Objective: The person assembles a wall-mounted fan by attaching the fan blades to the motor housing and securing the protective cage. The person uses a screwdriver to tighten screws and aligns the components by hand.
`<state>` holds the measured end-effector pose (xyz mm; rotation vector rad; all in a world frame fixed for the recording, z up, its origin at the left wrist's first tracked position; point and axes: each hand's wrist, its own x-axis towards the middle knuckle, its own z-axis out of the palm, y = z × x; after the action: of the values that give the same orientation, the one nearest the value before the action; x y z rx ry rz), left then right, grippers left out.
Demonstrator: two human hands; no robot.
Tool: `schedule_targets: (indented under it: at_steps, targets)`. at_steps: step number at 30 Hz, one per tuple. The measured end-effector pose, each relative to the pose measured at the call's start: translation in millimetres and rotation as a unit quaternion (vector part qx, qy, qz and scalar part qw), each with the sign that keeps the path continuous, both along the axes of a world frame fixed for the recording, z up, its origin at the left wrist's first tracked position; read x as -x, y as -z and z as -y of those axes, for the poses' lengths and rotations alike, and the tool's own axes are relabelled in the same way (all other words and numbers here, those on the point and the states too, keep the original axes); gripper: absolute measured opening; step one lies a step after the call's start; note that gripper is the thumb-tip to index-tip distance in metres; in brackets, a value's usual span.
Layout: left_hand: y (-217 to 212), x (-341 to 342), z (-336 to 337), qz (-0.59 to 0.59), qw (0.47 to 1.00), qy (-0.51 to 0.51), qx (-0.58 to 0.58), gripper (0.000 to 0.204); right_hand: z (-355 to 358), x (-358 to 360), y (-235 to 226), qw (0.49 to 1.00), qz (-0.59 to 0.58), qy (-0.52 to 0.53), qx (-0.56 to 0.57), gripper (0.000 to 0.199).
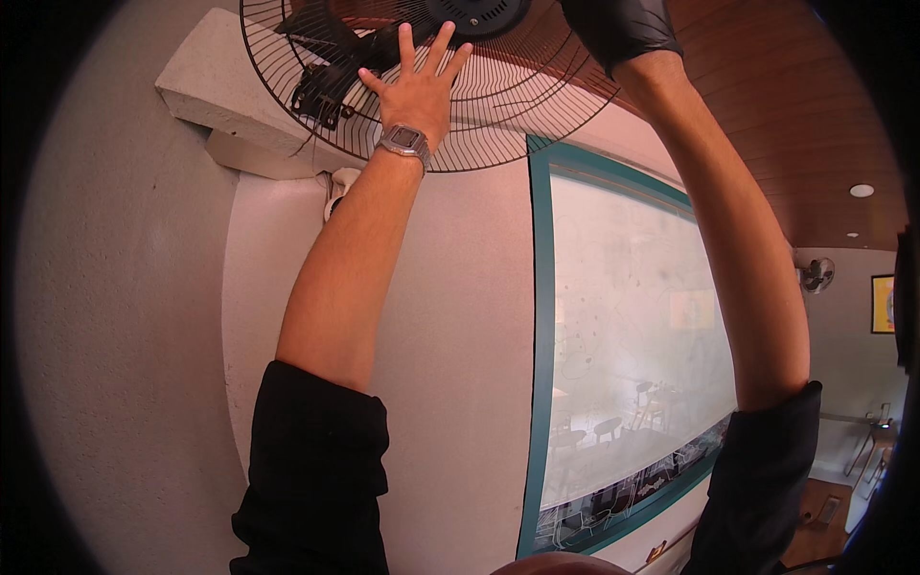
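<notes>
A wall fan's wire cage (479,151) fills the top of the view, its round dark motor housing (477,14) partly cut off. My left hand (418,96), bare and wearing a digital wristwatch (405,141), is open with fingers spread against the cage wires. Behind the wires, next to that hand, is a dark mounting bracket (324,96). My right hand (623,34), in a black glove, is raised at the cage's right edge. Its fingers run past the top of the view, so its grip is hidden.
A concrete beam (230,86) juts from the pale wall (115,287) behind the fan. Below, a white fitting (340,187) hangs on the wall. Right of it stands a green-framed window (541,335). Farther right are another fan (816,275), a framed picture (884,304) and a wooden ceiling (795,125).
</notes>
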<state>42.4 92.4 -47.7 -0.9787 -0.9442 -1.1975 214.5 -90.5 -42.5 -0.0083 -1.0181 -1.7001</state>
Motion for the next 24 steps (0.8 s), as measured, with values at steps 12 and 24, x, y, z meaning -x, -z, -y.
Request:
schedule_targets:
  at_steps: [12,24]
  targets:
    - [-3,-7,-1,-0.010,1.000,0.016,-0.023,0.102,12,-8,-1,0.997,0.036,0.059,-0.033,0.013]
    - [-8,-20,-4,-0.012,0.999,0.026,-0.036,0.111,65,18,30,0.963,-0.197,0.112,0.145,0.022]
